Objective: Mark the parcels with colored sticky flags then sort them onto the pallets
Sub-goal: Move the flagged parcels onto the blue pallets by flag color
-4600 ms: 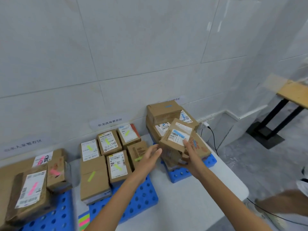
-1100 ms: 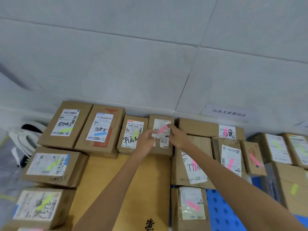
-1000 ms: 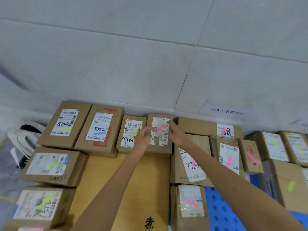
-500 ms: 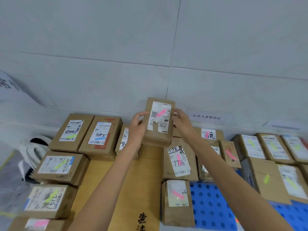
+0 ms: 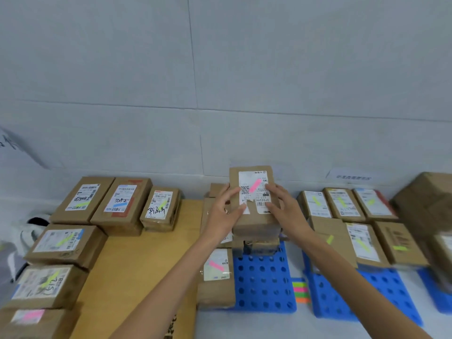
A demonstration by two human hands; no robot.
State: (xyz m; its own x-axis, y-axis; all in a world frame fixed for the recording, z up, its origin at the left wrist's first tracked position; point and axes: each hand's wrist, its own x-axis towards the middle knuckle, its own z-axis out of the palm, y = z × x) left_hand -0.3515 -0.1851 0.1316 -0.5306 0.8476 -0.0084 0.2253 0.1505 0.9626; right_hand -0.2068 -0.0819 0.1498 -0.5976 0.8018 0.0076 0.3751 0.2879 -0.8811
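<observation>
Both of my hands hold a small brown parcel (image 5: 252, 176) with a white label and a pink sticky flag (image 5: 255, 185). My left hand (image 5: 223, 214) grips its left side and my right hand (image 5: 287, 211) grips its right side, fingers over the label. The parcel sits on top of a stack of parcels at the back of a blue pallet (image 5: 264, 282). Another pink-flagged parcel (image 5: 216, 272) lies at that pallet's front left. A pad of colored sticky flags (image 5: 301, 293) lies between this pallet and a second blue pallet (image 5: 337, 297).
Green-flagged parcels (image 5: 362, 243) cover the second pallet on the right. To the left, a tan board (image 5: 146, 265) carries several flagged parcels (image 5: 122, 204) along its back and left edges. A tiled wall stands close behind everything.
The pink-flagged parcel was picked out of the back row on the tan board, lifted, and carried right onto the stack on the blue pallet. My view has turned right with it.
</observation>
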